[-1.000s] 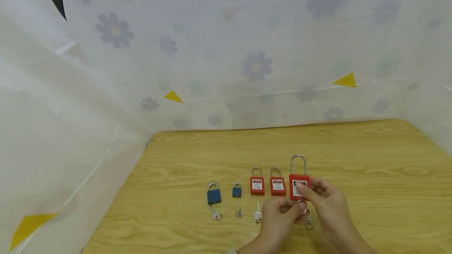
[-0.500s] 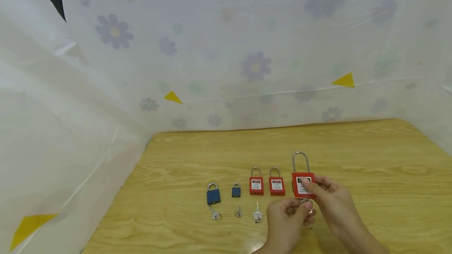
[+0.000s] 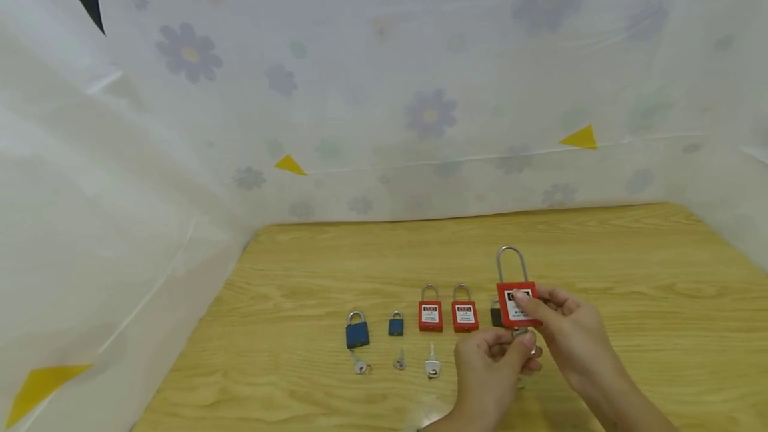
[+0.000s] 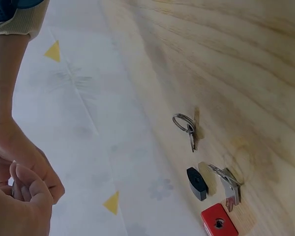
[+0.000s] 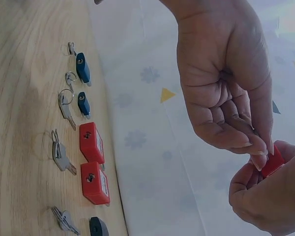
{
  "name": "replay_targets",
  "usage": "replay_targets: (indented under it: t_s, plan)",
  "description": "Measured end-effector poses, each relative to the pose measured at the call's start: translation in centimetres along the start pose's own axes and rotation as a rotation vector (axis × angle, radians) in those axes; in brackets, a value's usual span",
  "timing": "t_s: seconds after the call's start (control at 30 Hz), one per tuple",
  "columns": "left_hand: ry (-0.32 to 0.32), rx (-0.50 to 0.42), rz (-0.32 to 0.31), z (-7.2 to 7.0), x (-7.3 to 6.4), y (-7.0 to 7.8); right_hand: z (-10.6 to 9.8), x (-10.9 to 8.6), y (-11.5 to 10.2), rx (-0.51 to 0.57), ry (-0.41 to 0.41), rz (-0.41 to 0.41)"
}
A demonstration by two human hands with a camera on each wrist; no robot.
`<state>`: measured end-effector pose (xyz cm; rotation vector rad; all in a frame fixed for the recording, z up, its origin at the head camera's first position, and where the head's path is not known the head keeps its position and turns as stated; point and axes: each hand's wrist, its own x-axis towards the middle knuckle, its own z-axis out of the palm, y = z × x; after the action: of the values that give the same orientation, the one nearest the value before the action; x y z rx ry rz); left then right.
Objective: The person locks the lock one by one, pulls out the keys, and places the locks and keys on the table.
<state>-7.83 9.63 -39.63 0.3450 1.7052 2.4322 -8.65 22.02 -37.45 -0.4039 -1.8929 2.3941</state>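
Note:
My right hand [image 3: 573,342] grips a red padlock [image 3: 519,316] with a white label, thumb across the front. Its long steel shackle points up. Just below, my left hand [image 3: 489,372] pinches a small silver key [image 3: 519,333] at the padlock's underside, where the fingers hide most of it. In the right wrist view only a strip of the held padlock [image 5: 274,161] shows between the two hands. A small black padlock [image 3: 496,316] stands on the table, partly covered by the raised red one.
Two more red padlocks [image 3: 430,317] and two blue padlocks [image 3: 357,334] stand in a row on the wooden table [image 3: 288,272]. In front of them lie several keys on rings, such as a silver key [image 3: 432,368]. A flowered white curtain [image 3: 360,105] hangs behind.
Both hands have lifted the red padlock and the key slightly up and to the right. The black padlock behind it has come into view. The view has shifted a little.

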Motion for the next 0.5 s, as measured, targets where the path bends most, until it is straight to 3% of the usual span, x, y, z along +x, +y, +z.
replay_targets:
  t_s: [0.13,0.5]
  plan:
    - [-0.023,0.01,0.001,0.16,0.05,0.35,-0.15,-0.15,-0.29,0.021,-0.015,0.002]
    - [-0.048,0.008,0.118,0.6,0.46,0.4,0.39,-0.06,-0.9,0.072,0.042,-0.023]
